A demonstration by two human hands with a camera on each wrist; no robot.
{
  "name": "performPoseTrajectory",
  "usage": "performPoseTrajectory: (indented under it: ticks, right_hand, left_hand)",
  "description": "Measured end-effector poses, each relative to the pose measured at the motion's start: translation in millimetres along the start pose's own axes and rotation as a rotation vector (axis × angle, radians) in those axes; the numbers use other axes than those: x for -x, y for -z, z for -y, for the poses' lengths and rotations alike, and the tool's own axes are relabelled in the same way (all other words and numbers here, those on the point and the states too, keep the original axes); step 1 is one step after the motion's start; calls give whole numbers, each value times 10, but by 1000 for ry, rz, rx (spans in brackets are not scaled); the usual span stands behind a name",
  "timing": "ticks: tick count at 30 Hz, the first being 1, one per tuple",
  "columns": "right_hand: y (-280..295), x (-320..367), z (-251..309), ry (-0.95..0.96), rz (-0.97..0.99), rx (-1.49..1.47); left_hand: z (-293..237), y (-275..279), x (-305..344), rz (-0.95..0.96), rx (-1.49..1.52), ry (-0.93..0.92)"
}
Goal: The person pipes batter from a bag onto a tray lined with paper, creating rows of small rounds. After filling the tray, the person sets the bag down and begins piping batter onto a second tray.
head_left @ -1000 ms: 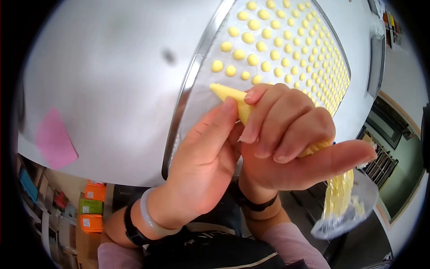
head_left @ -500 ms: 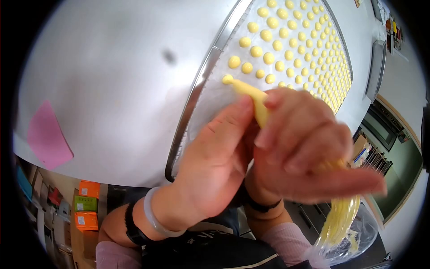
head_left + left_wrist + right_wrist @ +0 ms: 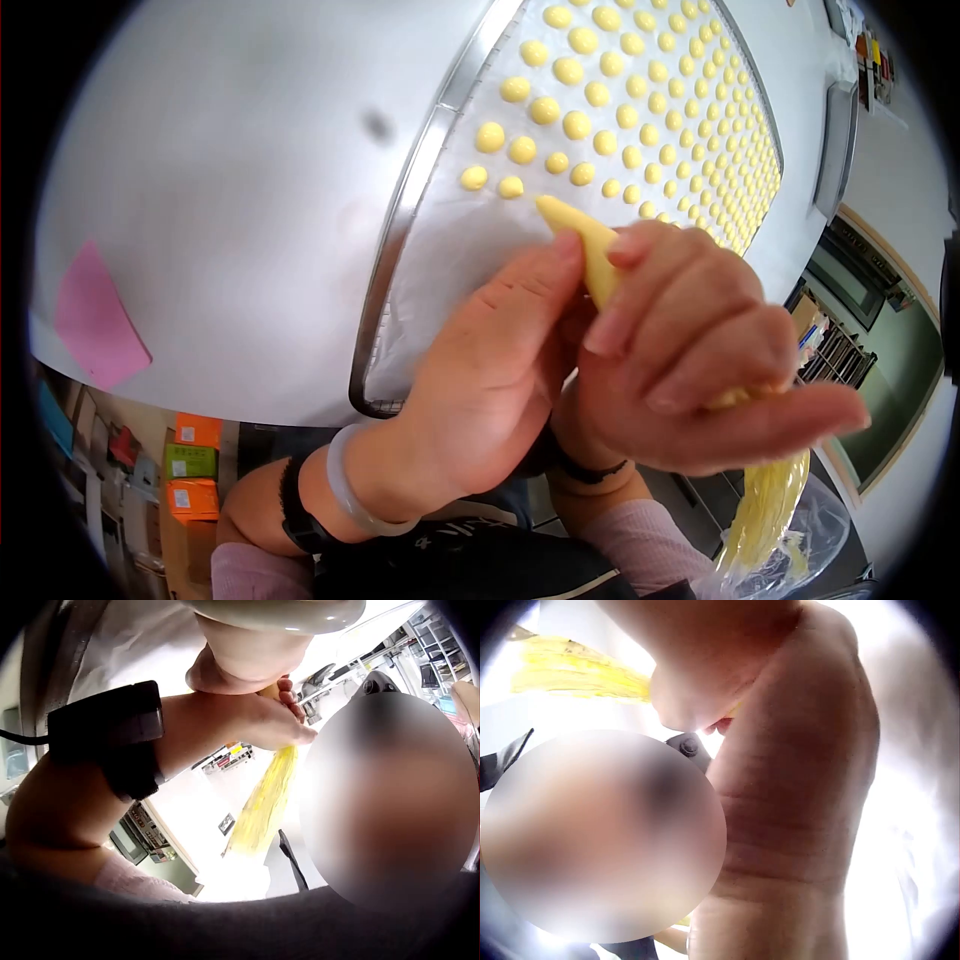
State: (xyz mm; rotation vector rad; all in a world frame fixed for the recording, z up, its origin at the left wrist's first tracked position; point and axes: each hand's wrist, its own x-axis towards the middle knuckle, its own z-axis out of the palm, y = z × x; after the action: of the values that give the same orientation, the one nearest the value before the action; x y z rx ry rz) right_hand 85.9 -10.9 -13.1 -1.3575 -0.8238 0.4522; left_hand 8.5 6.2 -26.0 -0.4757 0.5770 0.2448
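Observation:
A piping bag (image 3: 592,262) filled with yellow batter is gripped by my right hand (image 3: 700,330), its fingers curled round the bag and its thumb stretched out to the right. My left hand (image 3: 490,360) holds the bag near its tip, thumb against the side, with the other fingers hidden behind. The tip hovers over the lined tray (image 3: 425,160), just right of a small yellow mound (image 3: 511,187) in the nearest row. The bag's twisted, smeared tail (image 3: 264,802) hangs below the right hand in the left wrist view.
Rows of round yellow mounds (image 3: 576,125) cover the tray's far part; bare white liner (image 3: 450,270) lies nearer me. A pink sheet (image 3: 100,315) is on the table's left side. Orange and green boxes (image 3: 192,462) stand below the table edge. Another metal tray (image 3: 838,150) is at far right.
Two small mounds have been piped at the left start of the nearest row. The bag's tip has moved right along that row with both hands, which keep their hold.

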Motion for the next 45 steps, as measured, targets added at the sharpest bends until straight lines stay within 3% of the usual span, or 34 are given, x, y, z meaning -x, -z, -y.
performPoseTrajectory:
  ticks: [6, 8, 9, 12, 14, 16, 17, 20, 22, 28, 31, 34, 41, 45]
  right_hand:
    - [107, 10, -64, -116, -67, 162]
    - [208, 2, -26, -159, 183, 118]
    - [81, 18, -89, -80, -22, 195]
    - [117, 20, -4, -8, -72, 88]
    - [170, 14, 36, -41, -78, 134]
    - [234, 8, -14, -87, 14, 216]
    - [198, 39, -48, -135, -85, 218]
    - [224, 55, -58, -79, -87, 200]
    - [286, 50, -7, -48, -56, 117]
    - [429, 71, -37, -129, -59, 201]
    - [452, 71, -53, -45, -40, 223]
    - [434, 61, 34, 12, -158, 147]
    - [575, 85, -67, -75, -118, 247]
    - [654, 91, -9, -11, -151, 173]
  left_hand:
    - [62, 44, -70, 13, -64, -1]
    - [69, 47, -76, 18, -57, -22]
    - [82, 25, -80, -19, -37, -16]
    - [140, 54, -100, -11, -11, 25]
    - [170, 62, -101, 32, 0, 64]
    - [189, 35, -116, -49, -15, 40]
    - [184, 6, -130, -48, -17, 43]
    - [184, 7, -153, -96, 9, 38]
    - [238, 133, -173, 55, 28, 93]
    - [314, 27, -243, -100, -5, 87]
    - [334, 56, -254, -85, -17, 105]
    - [370, 11, -241, 14, -19, 146]
    - [453, 39, -340, -71, -12, 116]
    - [516, 58, -348, 8, 9, 171]
